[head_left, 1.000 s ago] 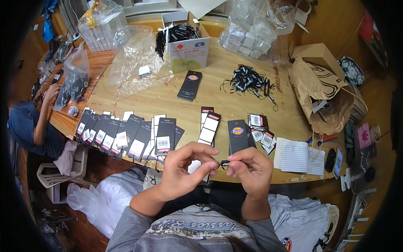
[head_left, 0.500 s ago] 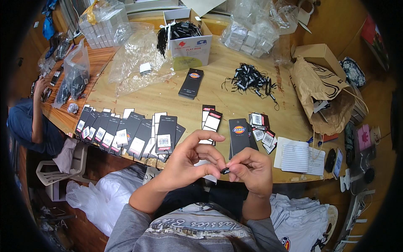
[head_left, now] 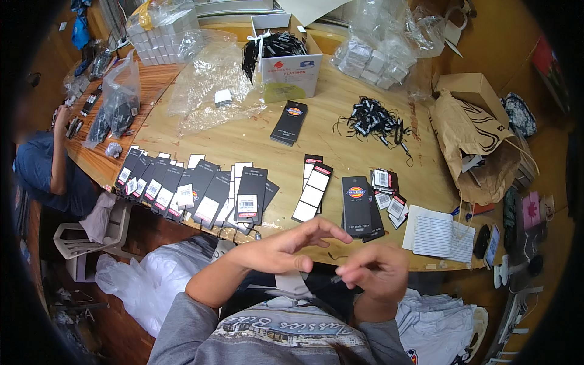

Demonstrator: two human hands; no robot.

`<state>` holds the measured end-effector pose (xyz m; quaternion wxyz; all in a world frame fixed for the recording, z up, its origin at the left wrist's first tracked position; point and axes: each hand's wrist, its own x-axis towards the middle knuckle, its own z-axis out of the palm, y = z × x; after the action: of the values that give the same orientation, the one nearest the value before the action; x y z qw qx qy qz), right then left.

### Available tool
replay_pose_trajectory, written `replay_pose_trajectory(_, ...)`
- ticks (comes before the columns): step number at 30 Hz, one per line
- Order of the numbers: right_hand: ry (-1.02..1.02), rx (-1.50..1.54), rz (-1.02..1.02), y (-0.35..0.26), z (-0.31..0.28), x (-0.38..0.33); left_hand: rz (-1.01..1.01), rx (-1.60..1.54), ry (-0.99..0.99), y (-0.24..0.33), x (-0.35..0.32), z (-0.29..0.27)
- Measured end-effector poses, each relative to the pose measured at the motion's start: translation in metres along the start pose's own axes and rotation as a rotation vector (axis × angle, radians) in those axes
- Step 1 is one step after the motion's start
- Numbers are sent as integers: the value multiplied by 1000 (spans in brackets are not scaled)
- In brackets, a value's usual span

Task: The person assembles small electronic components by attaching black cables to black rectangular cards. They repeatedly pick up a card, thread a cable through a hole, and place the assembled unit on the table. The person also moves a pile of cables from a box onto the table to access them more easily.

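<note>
My left hand (head_left: 295,246) is raised over the near table edge, its fingers apart and nothing between them. To its right, my right hand (head_left: 380,267) pinches a small black hang tag string (head_left: 336,280), blurred by motion. A pale card (head_left: 291,283) shows below my left hand, partly hidden; whether it is tied to the string I cannot tell. Beyond my hands lie a strip of white labels with red ends (head_left: 312,193) and a stack of black hang tags (head_left: 356,210). An overlapping row of black tags with barcode stickers (head_left: 246,198) spreads to the left.
A heap of black tag strings (head_left: 372,118) lies behind, near a carton (head_left: 292,79) filled with more. More black tags (head_left: 288,120) lie mid-table. A paper bag (head_left: 465,146) and a notebook (head_left: 438,234) are at right. Another person (head_left: 45,158) sits at left.
My hands have moved apart. The left fingers have let go of the small black piece and opened; the right hand has shifted slightly right and down. The view has shifted a little.
</note>
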<state>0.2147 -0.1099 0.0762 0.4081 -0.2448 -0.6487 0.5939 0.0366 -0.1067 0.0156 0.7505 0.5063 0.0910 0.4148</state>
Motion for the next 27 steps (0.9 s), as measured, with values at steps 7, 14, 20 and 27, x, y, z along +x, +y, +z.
replay_pose_trajectory(7, -149, -183, -161, -5, -1, -3, -307, -241, -430, -14, -21, 4)
replay_pose_trajectory(14, -340, -199, -313, -16, -4, 9, -404, -608, -479, -21, -22, 21)
replay_pose_trajectory(20, 12, -271, -312, -17, -5, 1, -216, -262, -430, -26, -21, 24)
replay_pose_trajectory(27, -21, -315, -346, -19, -9, -2, 5, 238, -230, 33, -40, -1)
